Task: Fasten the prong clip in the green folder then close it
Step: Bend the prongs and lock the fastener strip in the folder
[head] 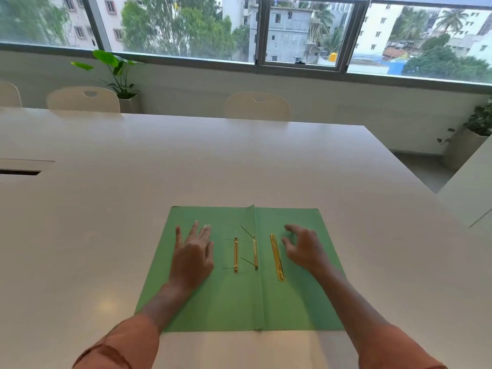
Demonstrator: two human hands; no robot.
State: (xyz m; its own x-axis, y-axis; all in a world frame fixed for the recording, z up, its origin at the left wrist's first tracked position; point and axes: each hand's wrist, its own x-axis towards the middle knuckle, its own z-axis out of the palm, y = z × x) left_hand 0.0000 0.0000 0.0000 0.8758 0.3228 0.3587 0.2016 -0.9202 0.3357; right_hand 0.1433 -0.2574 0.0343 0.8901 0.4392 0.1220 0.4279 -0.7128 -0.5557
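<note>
The green folder [239, 299] lies open and flat on the white table. Along its centre fold sits a gold prong clip [255, 253] with two thin prongs sticking up and leaning left. A short gold bar [236, 254] lies on the left leaf. On the right leaf rests a longer loose gold strip [277, 257]. My left hand [193, 255] is flat on the left leaf, fingers spread, holding nothing. Just right of the long strip, my right hand [304, 249] hovers over the right leaf with curled fingers, apart from the strip.
The white table [106, 209] stretches far ahead and to both sides. A cable slot [20, 172] is cut in it at the far left. White chairs [257, 106] stand along the far edge. The table's right edge drops off near a second white surface [471, 193].
</note>
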